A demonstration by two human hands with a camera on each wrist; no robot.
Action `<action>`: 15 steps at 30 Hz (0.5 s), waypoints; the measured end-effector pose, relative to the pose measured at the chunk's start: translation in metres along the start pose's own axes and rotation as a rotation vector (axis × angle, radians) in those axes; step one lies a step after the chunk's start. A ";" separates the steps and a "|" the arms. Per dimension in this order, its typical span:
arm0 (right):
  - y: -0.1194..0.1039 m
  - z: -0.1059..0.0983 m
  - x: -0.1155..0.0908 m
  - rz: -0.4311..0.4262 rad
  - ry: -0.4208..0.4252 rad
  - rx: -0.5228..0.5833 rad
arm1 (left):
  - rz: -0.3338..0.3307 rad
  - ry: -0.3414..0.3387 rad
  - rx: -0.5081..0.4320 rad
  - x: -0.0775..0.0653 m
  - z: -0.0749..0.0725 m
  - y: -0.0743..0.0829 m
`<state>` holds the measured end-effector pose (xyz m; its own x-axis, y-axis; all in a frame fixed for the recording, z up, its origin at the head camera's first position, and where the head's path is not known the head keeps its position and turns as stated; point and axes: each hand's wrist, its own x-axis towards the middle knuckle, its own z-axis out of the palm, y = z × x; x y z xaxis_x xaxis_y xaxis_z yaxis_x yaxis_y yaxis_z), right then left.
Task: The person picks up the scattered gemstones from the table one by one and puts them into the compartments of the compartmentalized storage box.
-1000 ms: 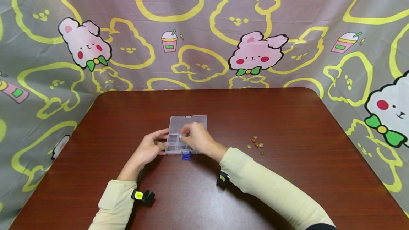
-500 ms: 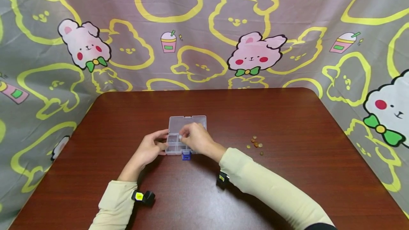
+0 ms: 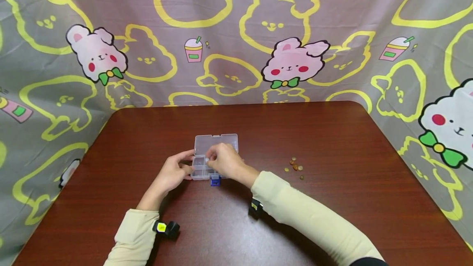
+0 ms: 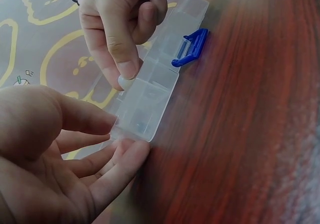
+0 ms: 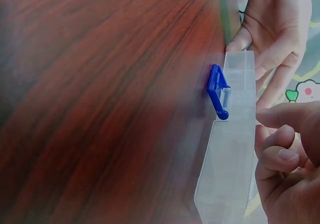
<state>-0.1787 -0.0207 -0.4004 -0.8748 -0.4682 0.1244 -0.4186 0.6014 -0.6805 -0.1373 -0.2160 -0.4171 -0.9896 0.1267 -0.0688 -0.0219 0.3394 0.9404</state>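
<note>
A clear plastic compartment box [image 3: 198,172] with a blue latch [image 3: 215,181] lies on the table, its lid [image 3: 205,144] raised at the back. My left hand [image 3: 173,172] holds the box's left end, thumb and fingers at the corner in the left wrist view. Over the compartments, my right hand [image 3: 228,162] pinches a small white round piece [image 4: 124,82] between thumb and index finger. That piece is close to the back left part of the box. The right hand hides the box's right compartments in the head view.
Several small round pieces [image 3: 295,167], amber, brown and pale, lie scattered on the brown wooden table [image 3: 332,134] to the right of the box. A patterned cloth [image 3: 229,32] hangs behind the table and along its sides.
The head view has shifted slightly. Both hands stay at the box, and the right hand keeps its pinch on the white piece, now slightly lower at the compartments.
</note>
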 end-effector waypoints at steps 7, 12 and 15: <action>0.003 -0.004 -0.004 -0.031 -0.009 0.007 | -0.008 -0.007 0.001 -0.001 0.001 0.002; 0.012 -0.010 -0.011 -0.090 0.019 -0.004 | -0.007 0.001 0.004 -0.001 0.001 0.003; 0.019 -0.015 -0.017 -0.102 0.044 -0.006 | -0.012 0.008 0.014 -0.001 0.000 0.002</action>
<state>-0.1757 0.0082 -0.4044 -0.8374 -0.4985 0.2243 -0.5074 0.5561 -0.6582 -0.1363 -0.2150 -0.4151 -0.9904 0.1146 -0.0775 -0.0322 0.3537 0.9348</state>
